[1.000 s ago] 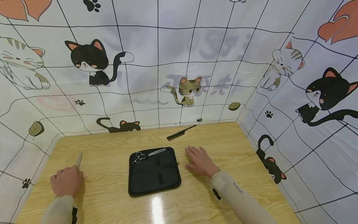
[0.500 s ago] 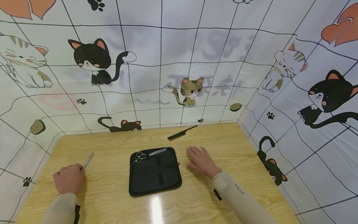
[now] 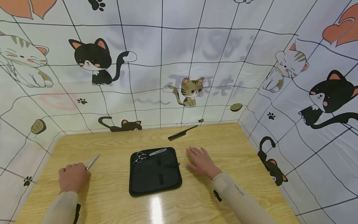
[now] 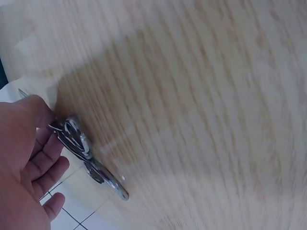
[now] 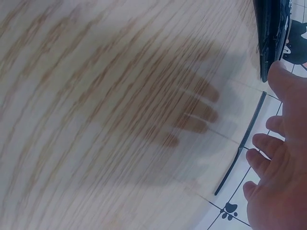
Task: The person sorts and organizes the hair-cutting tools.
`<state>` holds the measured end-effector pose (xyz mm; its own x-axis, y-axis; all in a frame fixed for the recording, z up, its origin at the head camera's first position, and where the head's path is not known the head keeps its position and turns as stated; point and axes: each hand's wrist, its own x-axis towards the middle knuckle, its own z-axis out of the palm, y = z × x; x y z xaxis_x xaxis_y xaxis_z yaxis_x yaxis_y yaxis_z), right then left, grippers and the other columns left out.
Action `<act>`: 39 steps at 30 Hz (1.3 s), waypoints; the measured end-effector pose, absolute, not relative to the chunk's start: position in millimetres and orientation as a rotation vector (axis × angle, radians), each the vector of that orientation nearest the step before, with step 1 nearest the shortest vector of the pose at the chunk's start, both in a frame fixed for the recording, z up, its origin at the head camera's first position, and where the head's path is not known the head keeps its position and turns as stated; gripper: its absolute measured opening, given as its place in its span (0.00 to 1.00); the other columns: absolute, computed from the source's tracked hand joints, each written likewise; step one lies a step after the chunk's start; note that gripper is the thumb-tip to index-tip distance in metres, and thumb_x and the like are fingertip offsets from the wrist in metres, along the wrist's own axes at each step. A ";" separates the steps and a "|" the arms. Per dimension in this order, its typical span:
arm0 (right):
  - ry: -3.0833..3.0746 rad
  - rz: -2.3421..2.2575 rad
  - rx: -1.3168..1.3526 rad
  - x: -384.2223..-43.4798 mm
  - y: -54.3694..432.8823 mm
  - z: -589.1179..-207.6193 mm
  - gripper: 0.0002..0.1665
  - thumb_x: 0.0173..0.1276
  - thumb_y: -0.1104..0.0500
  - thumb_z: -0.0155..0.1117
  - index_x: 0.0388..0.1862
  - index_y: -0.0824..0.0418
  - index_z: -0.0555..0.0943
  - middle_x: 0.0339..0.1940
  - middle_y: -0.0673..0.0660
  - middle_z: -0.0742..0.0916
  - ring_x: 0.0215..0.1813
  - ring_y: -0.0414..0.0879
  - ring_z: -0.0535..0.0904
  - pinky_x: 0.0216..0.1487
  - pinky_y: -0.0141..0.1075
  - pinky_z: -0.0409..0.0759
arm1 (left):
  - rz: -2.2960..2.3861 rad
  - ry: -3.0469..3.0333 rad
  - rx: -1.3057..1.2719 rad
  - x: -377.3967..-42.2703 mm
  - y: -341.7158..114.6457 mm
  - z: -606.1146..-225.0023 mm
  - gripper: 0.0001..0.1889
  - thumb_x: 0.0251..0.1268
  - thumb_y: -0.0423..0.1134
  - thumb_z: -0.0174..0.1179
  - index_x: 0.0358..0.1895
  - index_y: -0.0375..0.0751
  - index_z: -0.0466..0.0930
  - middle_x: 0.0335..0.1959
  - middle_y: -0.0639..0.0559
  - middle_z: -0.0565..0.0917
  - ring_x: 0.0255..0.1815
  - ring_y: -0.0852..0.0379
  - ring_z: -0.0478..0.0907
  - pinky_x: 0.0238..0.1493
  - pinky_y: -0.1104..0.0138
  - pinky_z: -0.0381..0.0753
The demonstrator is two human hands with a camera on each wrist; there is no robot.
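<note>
On the left of the table, my left hand [image 3: 73,177] pinches silver scissors [image 4: 79,141] between thumb and fingers. In the left wrist view their finger rings hang past the fingertips; in the head view the blades [image 3: 93,162] slant forward and right. My right hand [image 3: 202,163] lies right of the black case [image 3: 148,180], fingers straight and holding nothing. Inside the open case, two scissor rings [image 3: 139,161] and a silver blade [image 3: 158,152] show near the top. Behind the case lies a black tail comb [image 3: 178,135], its thin tail pointing right.
The wooden table [image 3: 112,202] carries the case at its middle. White cloth walls [image 3: 145,74] with a black grid and cartoon cats rise behind the table and along both sides. The comb lies close to the back wall. A light reflection shines on the front of the table.
My left hand has moved slightly right, and the scissors' blades have swung from nearly straight ahead to pointing forward and right. The right hand has stayed in place. The head view has shifted slightly.
</note>
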<state>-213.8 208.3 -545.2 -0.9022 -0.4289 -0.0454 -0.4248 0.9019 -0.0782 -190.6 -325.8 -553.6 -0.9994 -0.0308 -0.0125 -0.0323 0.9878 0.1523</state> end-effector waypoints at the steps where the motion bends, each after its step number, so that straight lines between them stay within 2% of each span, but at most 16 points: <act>1: 3.004 -0.100 -0.677 -213.4 208.3 -544.6 0.43 0.71 0.37 0.54 0.77 0.55 0.59 0.77 0.56 0.67 0.77 0.53 0.62 0.77 0.55 0.52 | 0.214 3.130 -0.022 -190.4 -325.2 -554.0 0.12 0.60 0.37 0.55 0.22 0.35 0.72 0.21 0.41 0.76 0.28 0.40 0.73 0.41 0.37 0.66; 8: 3.011 -0.130 -0.692 -212.6 208.3 -542.0 0.42 0.71 0.38 0.55 0.77 0.56 0.60 0.76 0.56 0.68 0.76 0.53 0.63 0.77 0.56 0.53 | 0.074 3.200 0.109 -186.6 -320.6 -551.2 0.13 0.60 0.36 0.57 0.21 0.34 0.68 0.18 0.44 0.74 0.24 0.43 0.73 0.41 0.38 0.68; 15: 3.011 -0.117 -0.687 -213.2 208.8 -543.7 0.42 0.71 0.38 0.55 0.77 0.55 0.60 0.77 0.56 0.67 0.77 0.53 0.62 0.77 0.55 0.52 | 0.046 3.273 0.215 -185.7 -320.4 -550.7 0.10 0.59 0.36 0.58 0.24 0.36 0.70 0.15 0.50 0.74 0.21 0.48 0.74 0.45 0.38 0.70; 19: 3.006 -0.113 -0.687 -212.8 208.6 -543.5 0.42 0.72 0.38 0.54 0.77 0.55 0.59 0.77 0.56 0.67 0.77 0.53 0.62 0.78 0.55 0.52 | 0.133 3.258 0.193 -187.0 -318.9 -549.6 0.07 0.60 0.35 0.56 0.32 0.32 0.78 0.21 0.45 0.83 0.26 0.43 0.79 0.47 0.36 0.69; 22: 3.000 -0.121 -0.688 -212.6 208.2 -543.2 0.42 0.72 0.38 0.55 0.77 0.56 0.59 0.77 0.56 0.67 0.77 0.53 0.62 0.78 0.55 0.52 | 0.193 3.226 0.169 -186.9 -317.9 -548.4 0.08 0.61 0.35 0.58 0.36 0.34 0.82 0.28 0.41 0.86 0.32 0.39 0.81 0.47 0.34 0.68; 26: 2.997 -0.139 -0.690 -212.3 208.0 -542.5 0.42 0.71 0.39 0.55 0.77 0.56 0.60 0.77 0.57 0.67 0.77 0.54 0.62 0.77 0.56 0.52 | 0.257 3.195 0.151 -186.4 -316.7 -546.0 0.07 0.63 0.37 0.59 0.29 0.39 0.82 0.24 0.46 0.86 0.31 0.41 0.80 0.47 0.33 0.66; 30: 2.997 -0.141 -0.685 -212.1 208.0 -542.1 0.42 0.71 0.39 0.55 0.77 0.57 0.60 0.76 0.57 0.67 0.76 0.54 0.62 0.77 0.56 0.53 | 0.280 3.191 0.134 -186.7 -314.3 -540.9 0.12 0.67 0.39 0.56 0.23 0.43 0.78 0.18 0.51 0.81 0.25 0.47 0.77 0.48 0.32 0.65; 34: 2.992 -0.122 -0.673 -212.3 207.7 -541.5 0.42 0.71 0.38 0.55 0.77 0.56 0.60 0.77 0.56 0.67 0.77 0.53 0.62 0.77 0.55 0.52 | 0.320 3.209 0.119 -188.8 -310.1 -533.6 0.14 0.68 0.40 0.54 0.22 0.44 0.77 0.14 0.55 0.77 0.20 0.52 0.73 0.48 0.32 0.65; 36: 2.988 -0.125 -0.673 -212.2 207.1 -540.7 0.42 0.72 0.38 0.54 0.77 0.56 0.59 0.77 0.56 0.66 0.77 0.53 0.62 0.78 0.55 0.52 | 0.351 3.220 0.104 -191.4 -307.0 -529.1 0.13 0.68 0.40 0.54 0.26 0.41 0.81 0.15 0.54 0.79 0.21 0.50 0.75 0.48 0.32 0.64; 39: 2.992 -0.153 -0.683 -212.2 206.3 -540.8 0.42 0.72 0.39 0.55 0.77 0.57 0.60 0.77 0.57 0.67 0.77 0.54 0.62 0.77 0.56 0.52 | 0.413 3.229 0.076 -196.3 -301.4 -522.4 0.13 0.67 0.41 0.54 0.38 0.36 0.85 0.23 0.47 0.86 0.28 0.42 0.80 0.48 0.32 0.63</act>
